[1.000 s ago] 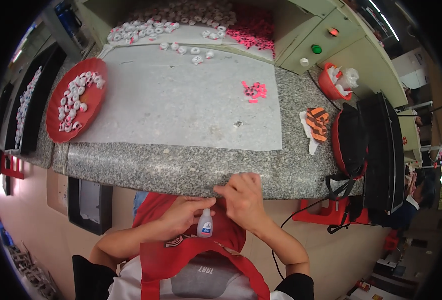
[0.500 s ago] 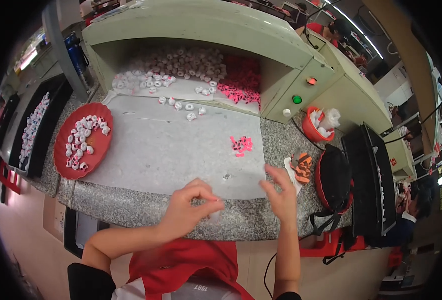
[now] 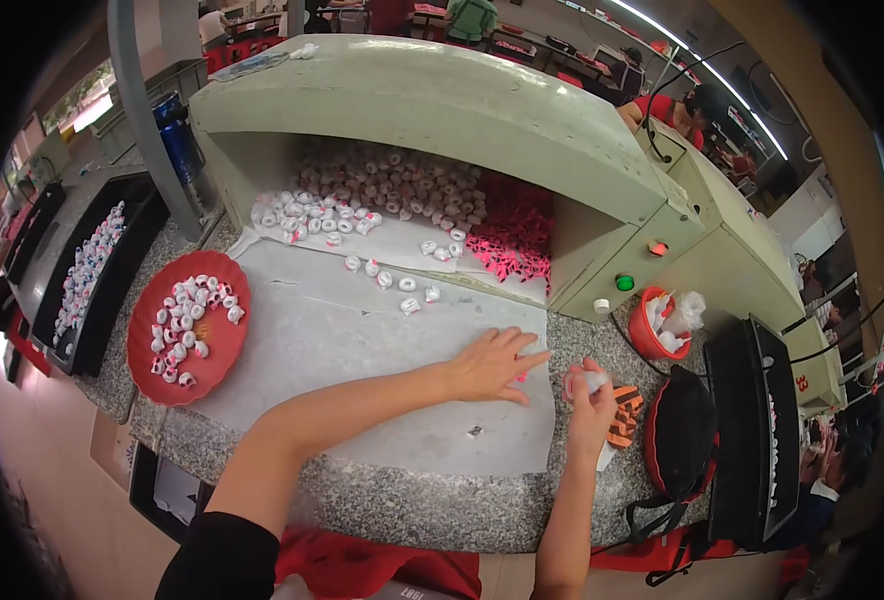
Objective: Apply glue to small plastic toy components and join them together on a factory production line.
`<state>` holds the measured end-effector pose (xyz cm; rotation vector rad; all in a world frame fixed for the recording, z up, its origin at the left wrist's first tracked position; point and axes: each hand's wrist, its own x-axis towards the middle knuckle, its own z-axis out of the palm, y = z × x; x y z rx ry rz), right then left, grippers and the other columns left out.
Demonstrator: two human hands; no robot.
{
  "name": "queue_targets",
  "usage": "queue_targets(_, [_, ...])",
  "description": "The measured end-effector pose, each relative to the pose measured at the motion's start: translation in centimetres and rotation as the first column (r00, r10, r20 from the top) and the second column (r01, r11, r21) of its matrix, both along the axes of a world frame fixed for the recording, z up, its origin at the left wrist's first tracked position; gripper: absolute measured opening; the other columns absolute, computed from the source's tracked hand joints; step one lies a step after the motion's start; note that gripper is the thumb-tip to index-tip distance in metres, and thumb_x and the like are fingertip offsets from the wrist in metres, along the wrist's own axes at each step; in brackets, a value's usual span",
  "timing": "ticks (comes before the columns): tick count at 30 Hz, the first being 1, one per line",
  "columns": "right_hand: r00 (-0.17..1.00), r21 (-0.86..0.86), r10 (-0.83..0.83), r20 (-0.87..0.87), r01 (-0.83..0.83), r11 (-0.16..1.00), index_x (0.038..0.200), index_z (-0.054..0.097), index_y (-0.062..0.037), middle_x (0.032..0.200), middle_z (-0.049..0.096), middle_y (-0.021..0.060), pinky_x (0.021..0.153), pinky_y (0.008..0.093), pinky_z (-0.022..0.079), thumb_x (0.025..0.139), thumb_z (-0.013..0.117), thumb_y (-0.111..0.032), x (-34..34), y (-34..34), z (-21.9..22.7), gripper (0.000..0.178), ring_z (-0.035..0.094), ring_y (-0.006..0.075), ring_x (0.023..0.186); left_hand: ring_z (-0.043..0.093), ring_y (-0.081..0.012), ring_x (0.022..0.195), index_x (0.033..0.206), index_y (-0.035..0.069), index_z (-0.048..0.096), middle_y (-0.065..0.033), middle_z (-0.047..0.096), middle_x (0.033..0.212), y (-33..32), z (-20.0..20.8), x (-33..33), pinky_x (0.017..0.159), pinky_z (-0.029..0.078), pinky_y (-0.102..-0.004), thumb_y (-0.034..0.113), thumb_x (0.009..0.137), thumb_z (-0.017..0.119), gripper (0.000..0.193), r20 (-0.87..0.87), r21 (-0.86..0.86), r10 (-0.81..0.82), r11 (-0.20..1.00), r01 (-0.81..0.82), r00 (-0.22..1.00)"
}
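My left hand (image 3: 497, 365) reaches across the white paper sheet (image 3: 362, 340), palm down with fingers spread. It covers most of a small group of pink pieces (image 3: 521, 377); only a bit of pink shows between the fingers. To its right, over the granite worktop, my right hand (image 3: 590, 418) is closed on a small translucent whitish object (image 3: 594, 380), whose kind I cannot make out. Orange-and-black striped material (image 3: 625, 415) lies just right of that hand. Several small white ring-shaped pieces (image 3: 409, 305) are scattered at the sheet's far edge.
A pale green machine housing (image 3: 422, 110) arches over heaped white pieces (image 3: 392, 185) and pink pieces (image 3: 507, 240). A red scalloped plate (image 3: 149, 345) with white pieces stands left. On the right are a red cup (image 3: 652, 335), a black pouch (image 3: 680, 440) and a black tray (image 3: 747, 450).
My left hand has moved from the front edge, where its fingers were pinched, forward onto the pink pieces and spread. My right hand, open before, has closed around the whitish object. The view has shifted.
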<state>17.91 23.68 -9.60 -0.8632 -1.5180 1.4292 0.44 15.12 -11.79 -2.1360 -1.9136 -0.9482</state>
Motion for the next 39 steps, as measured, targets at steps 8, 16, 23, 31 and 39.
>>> queue_targets(8, [0.990, -0.034, 0.052, 0.128, -0.048, 0.998, 0.112, 0.056, 0.0021, 0.087, 0.059, 0.0017, 0.063, 0.0195, 0.044, 0.088, 0.062, -0.012, -0.3, -1.4, -1.5, 0.028, 0.054, 0.0059, 0.074, 0.062, -0.0238, 0.066, 0.076, 0.007, 0.050, -0.0096, 0.057, 0.080, 2.1, -2.9, 1.2, 0.046, 0.050, -0.0346, 0.034, 0.082, 0.061, 0.030, -0.138, -0.010, 0.137, 0.990, -0.140, 0.981])
queue_targets(16, [0.961, -0.173, 0.196, 0.193, -0.164, 0.971, 0.112, 0.056, 0.0016, 0.087, 0.062, 0.0031, 0.063, 0.0208, 0.046, 0.088, 0.061, -0.015, -0.3, -2.0, -1.3, 0.029, 0.056, 0.0070, 0.072, 0.061, -0.0362, 0.057, 0.075, 0.001, 0.055, -0.0191, 0.061, 0.067, 4.1, -0.8, -1.5, 0.054, 0.050, -0.0449, 0.024, 0.084, 0.056, 0.025, 0.103, -0.149, 0.160, 0.978, -0.144, 0.982])
queue_targets(23, [0.921, -0.137, 0.263, 0.289, -0.232, 0.963, 0.117, 0.052, 0.0027, 0.095, 0.064, 0.0074, 0.067, 0.0246, 0.051, 0.090, 0.060, -0.020, -0.5, -2.7, -1.7, 0.036, 0.060, 0.0106, 0.081, 0.060, -0.0379, 0.090, 0.101, -0.001, 0.062, -0.0214, 0.063, 0.099, 18.2, 2.9, -17.6, 0.079, 0.047, -0.0459, 0.023, 0.089, 0.049, 0.030, -0.046, 0.353, 0.459, 0.838, -0.416, 0.887])
queue_targets(31, [0.875, -0.067, 0.231, 0.425, -0.224, 0.972, 0.113, 0.057, -0.0030, 0.090, 0.066, 0.0051, 0.060, 0.0232, 0.047, 0.087, 0.061, -0.014, 0.0, -3.1, 0.5, 0.029, 0.058, 0.0080, 0.068, 0.057, -0.0340, 0.102, 0.110, 0.003, 0.060, -0.0201, 0.060, 0.107, 24.0, 2.0, -14.4, 0.089, 0.042, -0.0440, 0.018, 0.087, 0.048, 0.030, -0.115, 0.251, 0.367, 0.910, -0.330, 0.923])
queue_targets(39, [0.869, -0.150, 0.282, 0.407, -0.241, 0.959, 0.113, 0.057, -0.0020, 0.093, 0.065, 0.0032, 0.064, 0.0195, 0.044, 0.088, 0.060, -0.011, -0.9, -2.8, 1.1, 0.027, 0.054, 0.0052, 0.074, 0.059, -0.0332, 0.093, 0.104, 0.004, 0.062, -0.0173, 0.062, 0.101, 25.5, 2.0, -18.3, 0.084, 0.045, -0.0442, 0.019, 0.084, 0.053, 0.027, -0.041, 0.466, 0.372, 0.828, -0.312, 0.927])
